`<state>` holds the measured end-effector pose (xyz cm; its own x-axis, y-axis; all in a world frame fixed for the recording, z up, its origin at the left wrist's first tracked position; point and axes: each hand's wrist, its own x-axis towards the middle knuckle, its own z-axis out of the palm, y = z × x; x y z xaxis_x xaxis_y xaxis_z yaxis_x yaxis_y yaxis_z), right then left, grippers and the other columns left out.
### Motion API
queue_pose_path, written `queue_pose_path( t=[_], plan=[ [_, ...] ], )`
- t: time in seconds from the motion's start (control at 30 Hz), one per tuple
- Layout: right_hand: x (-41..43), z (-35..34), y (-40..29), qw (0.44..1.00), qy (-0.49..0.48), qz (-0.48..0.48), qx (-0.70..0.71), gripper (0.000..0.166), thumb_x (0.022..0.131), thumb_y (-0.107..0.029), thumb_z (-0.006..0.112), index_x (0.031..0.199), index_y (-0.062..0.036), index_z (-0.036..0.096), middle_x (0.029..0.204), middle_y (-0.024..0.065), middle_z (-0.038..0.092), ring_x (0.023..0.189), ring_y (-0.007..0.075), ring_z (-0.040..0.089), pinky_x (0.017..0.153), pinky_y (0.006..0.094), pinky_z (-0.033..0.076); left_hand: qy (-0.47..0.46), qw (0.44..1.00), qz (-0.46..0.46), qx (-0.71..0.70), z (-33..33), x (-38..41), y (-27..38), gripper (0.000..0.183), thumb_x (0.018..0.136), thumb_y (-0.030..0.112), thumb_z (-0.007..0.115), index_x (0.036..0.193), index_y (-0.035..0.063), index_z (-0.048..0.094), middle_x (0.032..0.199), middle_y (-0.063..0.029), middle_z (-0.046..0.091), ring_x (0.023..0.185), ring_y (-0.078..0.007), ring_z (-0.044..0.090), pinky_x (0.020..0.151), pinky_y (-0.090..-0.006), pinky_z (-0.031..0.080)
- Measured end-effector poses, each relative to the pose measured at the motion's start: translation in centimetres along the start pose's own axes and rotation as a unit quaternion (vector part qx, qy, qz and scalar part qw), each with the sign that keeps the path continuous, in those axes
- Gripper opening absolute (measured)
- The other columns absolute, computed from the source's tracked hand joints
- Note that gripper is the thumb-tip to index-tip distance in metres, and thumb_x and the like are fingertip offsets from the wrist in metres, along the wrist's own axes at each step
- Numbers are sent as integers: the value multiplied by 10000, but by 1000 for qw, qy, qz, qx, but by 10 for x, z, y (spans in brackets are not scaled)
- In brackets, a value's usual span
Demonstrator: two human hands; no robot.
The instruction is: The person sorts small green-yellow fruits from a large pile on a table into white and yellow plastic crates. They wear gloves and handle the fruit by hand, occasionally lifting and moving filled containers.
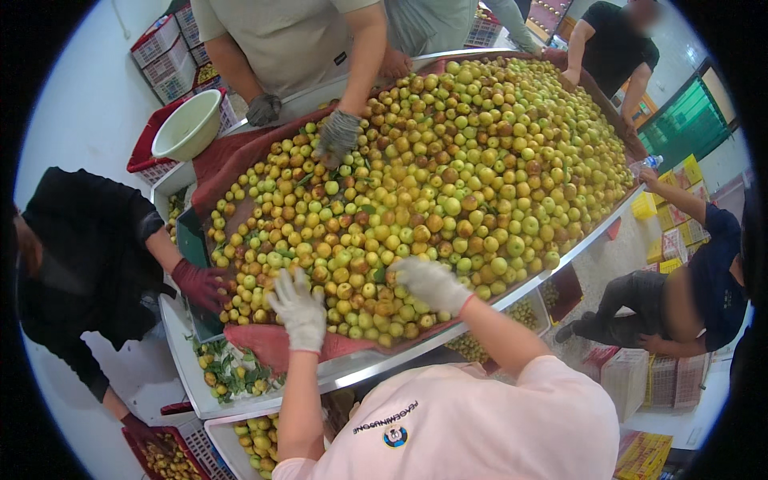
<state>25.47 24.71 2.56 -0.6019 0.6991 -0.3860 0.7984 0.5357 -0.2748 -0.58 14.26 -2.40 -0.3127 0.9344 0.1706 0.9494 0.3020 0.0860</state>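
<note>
A large heap of fresh jujubes (444, 180), green, yellow and brown, covers a metal-rimmed sorting table (360, 373) lined with red cloth (270, 345). My left hand (300, 311), in a whitish work glove, lies over the near left part of the heap with its fingers spread and nothing visibly held. To its right, my right hand (431, 285), in a matching glove, reaches onto the fruit. It is slightly blurred, and its fingertips and the space beneath the palm are hard to make out. A few green leaves (368, 209) lie among the jujubes.
A co-worker's dark red glove (201, 285) touches the heap's left end; another's grey glove (339, 137) is on it across the table. A green tray (191, 237) and leafy sprigs (231, 366) are at the left end. Beyond stands a pale basin (189, 125). Crates (624, 375) stand right.
</note>
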Motion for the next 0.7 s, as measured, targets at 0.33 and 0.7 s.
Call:
queue_pose_path(
  t=[0.33, 0.7],
  plan=[
    [-27, -52, 131, 899, 341, 220, 162, 370, 942, -194, 551, 1297, -88, 553, 1213, 164, 608, 1130, 338, 580, 973, 413, 455, -126, 916, 348, -156, 2, -51, 134, 720, 818, 565, 613, 1419, 205, 449, 1518, -164, 290, 1369, -420, 275, 1097, -581, 193],
    [8, -33, 111, 929, 270, 229, 104, 562, 894, -298, 624, 1404, -163, 432, 1394, 153, 449, 1255, 366, 443, 1034, 449, 397, -147, 919, 357, -71, 22, -32, 95, 602, 875, 570, 532, 1399, 280, 470, 1545, -35, 287, 1375, -404, 298, 1036, -688, 211]
  ],
)
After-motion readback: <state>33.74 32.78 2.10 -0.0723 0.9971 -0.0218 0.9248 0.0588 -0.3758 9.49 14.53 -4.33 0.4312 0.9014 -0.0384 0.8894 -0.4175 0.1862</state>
